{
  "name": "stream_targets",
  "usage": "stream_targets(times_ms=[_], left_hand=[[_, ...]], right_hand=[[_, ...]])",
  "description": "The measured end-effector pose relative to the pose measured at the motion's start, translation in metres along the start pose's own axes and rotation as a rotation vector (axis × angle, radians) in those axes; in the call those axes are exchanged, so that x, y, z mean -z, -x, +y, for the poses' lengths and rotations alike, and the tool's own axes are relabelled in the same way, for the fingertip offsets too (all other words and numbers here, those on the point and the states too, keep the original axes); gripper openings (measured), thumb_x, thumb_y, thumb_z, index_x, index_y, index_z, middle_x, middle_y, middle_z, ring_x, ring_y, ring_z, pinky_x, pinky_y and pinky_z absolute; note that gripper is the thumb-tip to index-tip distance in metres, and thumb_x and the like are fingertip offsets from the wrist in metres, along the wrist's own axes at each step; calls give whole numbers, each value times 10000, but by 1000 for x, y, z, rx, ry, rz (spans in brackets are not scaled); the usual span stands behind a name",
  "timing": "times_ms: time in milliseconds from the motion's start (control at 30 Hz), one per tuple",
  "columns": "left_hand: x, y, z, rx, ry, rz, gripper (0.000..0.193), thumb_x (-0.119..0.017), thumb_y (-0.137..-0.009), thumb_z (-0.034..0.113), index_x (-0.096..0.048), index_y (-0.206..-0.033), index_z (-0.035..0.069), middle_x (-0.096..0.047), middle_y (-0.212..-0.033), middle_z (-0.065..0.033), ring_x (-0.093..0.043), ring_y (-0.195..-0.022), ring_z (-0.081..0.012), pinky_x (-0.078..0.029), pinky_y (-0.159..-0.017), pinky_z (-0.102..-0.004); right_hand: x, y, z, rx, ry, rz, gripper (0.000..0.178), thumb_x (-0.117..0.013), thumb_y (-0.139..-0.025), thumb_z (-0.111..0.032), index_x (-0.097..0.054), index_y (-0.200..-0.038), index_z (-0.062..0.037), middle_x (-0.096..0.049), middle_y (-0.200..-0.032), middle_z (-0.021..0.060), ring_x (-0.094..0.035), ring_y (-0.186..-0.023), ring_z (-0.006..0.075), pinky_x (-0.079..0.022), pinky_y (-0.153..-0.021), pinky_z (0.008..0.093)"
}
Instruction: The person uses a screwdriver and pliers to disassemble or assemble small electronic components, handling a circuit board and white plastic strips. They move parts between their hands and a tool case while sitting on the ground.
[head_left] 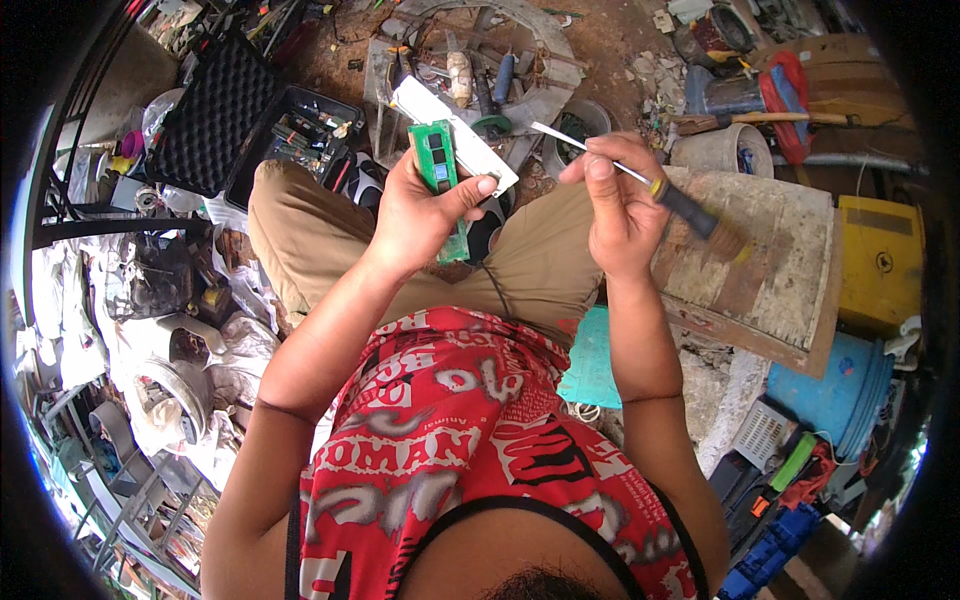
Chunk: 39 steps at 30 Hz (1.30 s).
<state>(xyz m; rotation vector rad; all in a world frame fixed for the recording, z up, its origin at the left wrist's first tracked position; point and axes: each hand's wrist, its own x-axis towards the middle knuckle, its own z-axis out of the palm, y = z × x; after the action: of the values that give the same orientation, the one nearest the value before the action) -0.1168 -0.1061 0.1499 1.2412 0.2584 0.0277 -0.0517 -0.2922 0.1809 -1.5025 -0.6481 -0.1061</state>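
My left hand [412, 222] is closed round a green circuit board [434, 145] with dark square parts on it. A long white plastic casing [468, 143] slants beside and behind the board, its lower end near my left thumb. To the right, my right hand [622, 218] pinches a screwdriver [686, 208] by its thin metal shaft. The screwdriver's tip points up and left toward the casing without touching it, and its dark handle sticks out to the right, slightly blurred.
An open black foam-lined case [215, 112] holds small parts at the upper left. Pliers and other tools lie on a round metal frame [555, 62] ahead of my crossed legs. On the right are a worn wooden board [745, 265], a yellow box [880, 262] and a blue bucket [835, 390].
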Motion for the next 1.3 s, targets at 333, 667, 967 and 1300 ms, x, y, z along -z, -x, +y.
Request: stream_targets(times_ms=[333, 667, 967, 1300], left_hand=[[4, -3, -15, 161, 120, 17, 201, -619, -918, 194, -583, -1026, 28, -678, -935, -62, -650, -760, -110, -506, -557, -219], [8, -5, -16, 82, -70, -59, 174, -620, -919, 198, -618, -951, 27, -689, -817, -57, -624, -629, -93, -502, -532, -220], [12, -9, -24, 146, -87, -90, 170, -624, -915, 187, -629, -940, 19, -687, -781, -62, -609, -590, -91, -487, -511, -219], [14, -2, -16, 181, -120, -123, 191, -614, -921, 195, -640, -947, 7, -693, -816, -69, -641, -672, -93, -514, -548, -221]], right_hand=[[-17, 22, 30, 33, 239, -150, 112, -662, -810, -9, -585, -869, -66, -687, -969, 80, -634, -887, 204, -482, -796, 318], [-2, 2, 27, 224, 515, -488, 272, -683, -674, -21, -641, -935, -87, -660, -834, 51, -623, -859, 245, -497, -729, 343], [-2, 2, 28, 262, 506, -535, 224, -688, -644, -15, -585, -830, -81, -641, -777, 49, -613, -819, 247, -506, -697, 343], [9, 23, 13, 759, 765, -207, 436, -778, -687, 43, -399, -831, -117, -701, -909, 39, -617, -829, 215, -522, -633, 293]])
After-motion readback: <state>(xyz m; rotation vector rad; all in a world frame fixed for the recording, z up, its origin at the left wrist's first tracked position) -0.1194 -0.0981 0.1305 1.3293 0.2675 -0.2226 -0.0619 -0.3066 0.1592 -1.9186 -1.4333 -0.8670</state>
